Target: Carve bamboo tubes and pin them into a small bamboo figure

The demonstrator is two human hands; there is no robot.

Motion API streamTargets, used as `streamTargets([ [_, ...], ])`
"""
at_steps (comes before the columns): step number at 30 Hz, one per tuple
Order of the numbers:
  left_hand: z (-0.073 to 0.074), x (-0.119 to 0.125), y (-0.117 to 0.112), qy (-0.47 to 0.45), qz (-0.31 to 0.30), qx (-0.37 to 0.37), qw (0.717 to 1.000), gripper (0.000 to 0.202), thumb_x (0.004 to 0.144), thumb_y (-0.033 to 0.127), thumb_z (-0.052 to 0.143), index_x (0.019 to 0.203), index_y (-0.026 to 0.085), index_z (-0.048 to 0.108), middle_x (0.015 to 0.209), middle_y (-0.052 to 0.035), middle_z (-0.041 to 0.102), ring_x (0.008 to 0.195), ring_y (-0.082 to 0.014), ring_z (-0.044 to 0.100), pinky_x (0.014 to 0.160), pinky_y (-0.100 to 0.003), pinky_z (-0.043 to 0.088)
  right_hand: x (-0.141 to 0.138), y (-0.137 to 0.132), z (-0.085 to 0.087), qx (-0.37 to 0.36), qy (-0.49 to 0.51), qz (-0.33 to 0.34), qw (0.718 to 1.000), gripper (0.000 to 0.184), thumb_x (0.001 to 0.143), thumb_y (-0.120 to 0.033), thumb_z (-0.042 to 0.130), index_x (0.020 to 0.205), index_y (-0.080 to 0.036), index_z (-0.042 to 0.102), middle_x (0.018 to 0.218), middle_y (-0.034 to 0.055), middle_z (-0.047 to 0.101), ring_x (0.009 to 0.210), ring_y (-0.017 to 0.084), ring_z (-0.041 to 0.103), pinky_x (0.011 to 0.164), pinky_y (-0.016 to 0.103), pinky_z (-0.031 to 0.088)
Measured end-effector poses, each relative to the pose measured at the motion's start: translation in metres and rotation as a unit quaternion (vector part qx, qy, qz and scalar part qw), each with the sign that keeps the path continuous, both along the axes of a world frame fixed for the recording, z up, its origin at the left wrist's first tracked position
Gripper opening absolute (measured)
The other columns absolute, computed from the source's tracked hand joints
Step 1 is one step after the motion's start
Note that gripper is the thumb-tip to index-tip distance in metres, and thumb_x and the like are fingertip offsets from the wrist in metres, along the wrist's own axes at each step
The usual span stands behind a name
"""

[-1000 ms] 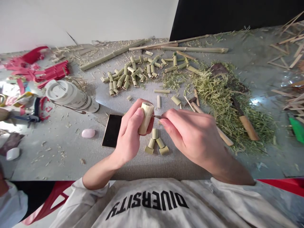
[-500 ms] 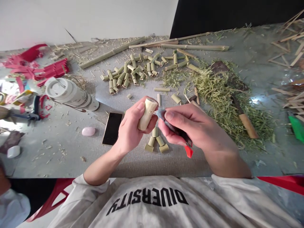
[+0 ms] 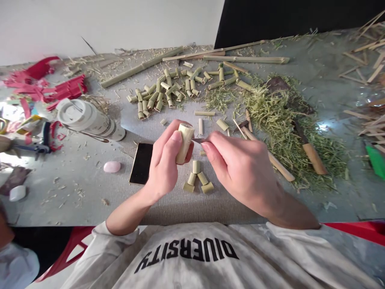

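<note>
My left hand is closed round a short, thick bamboo piece, peeled pale and tilted, with its cut end up. In my right hand is a utility knife. Only its thin dark blade shows, pointing left with the tip at the bamboo's right side; my fingers hide the handle. On the mat just below my hands, small bamboo sections are laid out in a forked figure. A thin bamboo piece and a short bamboo tube lie beyond my hands.
A phone and a pink oval case lie left of my left hand. Farther left stands a lidded cup. Joined bamboo sections sit at the back. A wooden-handled cleaver lies among shavings on the right.
My right hand has turned over, palm down, bringing the knife blade against the bamboo and hiding the handle. My left hand has shifted slightly left and tilted the bamboo more upright.
</note>
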State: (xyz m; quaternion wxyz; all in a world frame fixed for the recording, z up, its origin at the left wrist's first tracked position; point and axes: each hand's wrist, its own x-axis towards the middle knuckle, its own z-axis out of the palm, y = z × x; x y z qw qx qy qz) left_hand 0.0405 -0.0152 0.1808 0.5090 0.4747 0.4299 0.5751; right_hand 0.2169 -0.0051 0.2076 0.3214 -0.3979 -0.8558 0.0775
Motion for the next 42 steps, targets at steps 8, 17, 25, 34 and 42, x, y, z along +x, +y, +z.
streamTargets([
  [8, 0.001, -0.002, -0.002, 0.105, 0.057, 0.074, 0.99, 0.041, 0.11, 0.057, 0.054, 0.091, 0.024, 0.067, 0.063, 0.0017, 0.052, 0.053, -0.0141, 0.041, 0.053, -0.032, 0.03, 0.004, 0.021, -0.005, -0.456, 0.263, 0.247, 0.813, 0.044, 0.119, -0.042, 0.051, 0.081, -0.02, 0.056, 0.059, -0.0071, 0.05, 0.048, 0.007, 0.043, 0.049, 0.023, 0.032],
  [17, 0.003, -0.006, 0.01, -0.091, -0.061, -0.029, 0.994, 0.04, 0.103, 0.058, 0.061, 0.088, 0.021, 0.065, 0.055, 0.0063, 0.034, 0.045, -0.0099, 0.024, 0.045, -0.027, 0.017, 0.004, 0.025, -0.006, -0.442, 0.314, 0.228, 0.809, 0.042, 0.115, -0.046, 0.062, 0.083, -0.018, 0.061, 0.061, -0.0071, 0.053, 0.051, 0.006, 0.044, 0.05, 0.022, 0.033],
  [25, 0.005, -0.007, 0.007, -0.051, -0.026, -0.028, 0.998, 0.038, 0.102, 0.059, 0.067, 0.091, 0.022, 0.065, 0.059, 0.0046, 0.043, 0.048, -0.0107, 0.03, 0.047, -0.028, 0.024, 0.0, 0.016, -0.004, -0.217, 0.146, 0.109, 0.959, 0.052, 0.121, -0.046, 0.046, 0.076, -0.021, 0.051, 0.059, -0.007, 0.048, 0.05, 0.007, 0.037, 0.056, 0.028, 0.027],
  [34, 0.001, -0.014, 0.007, 0.124, 0.024, 0.053, 0.991, 0.044, 0.111, 0.055, 0.058, 0.081, 0.023, 0.061, 0.064, 0.0015, 0.05, 0.057, -0.0149, 0.039, 0.056, -0.032, 0.03, -0.003, 0.008, -0.011, 0.045, -0.043, -0.002, 0.998, 0.028, 0.118, -0.023, 0.048, 0.094, -0.018, 0.063, 0.074, 0.0004, 0.063, 0.063, 0.013, 0.053, 0.058, 0.033, 0.027],
  [42, -0.011, -0.032, 0.026, 0.218, 0.003, 0.095, 0.971, 0.04, 0.111, 0.055, 0.06, 0.088, 0.023, 0.066, 0.067, 0.0018, 0.049, 0.059, -0.0139, 0.04, 0.06, -0.029, 0.03, -0.012, 0.032, -0.033, -0.276, 0.185, 0.118, 0.936, 0.042, 0.118, -0.039, 0.05, 0.081, -0.019, 0.056, 0.062, -0.0041, 0.055, 0.051, 0.008, 0.045, 0.053, 0.026, 0.031],
])
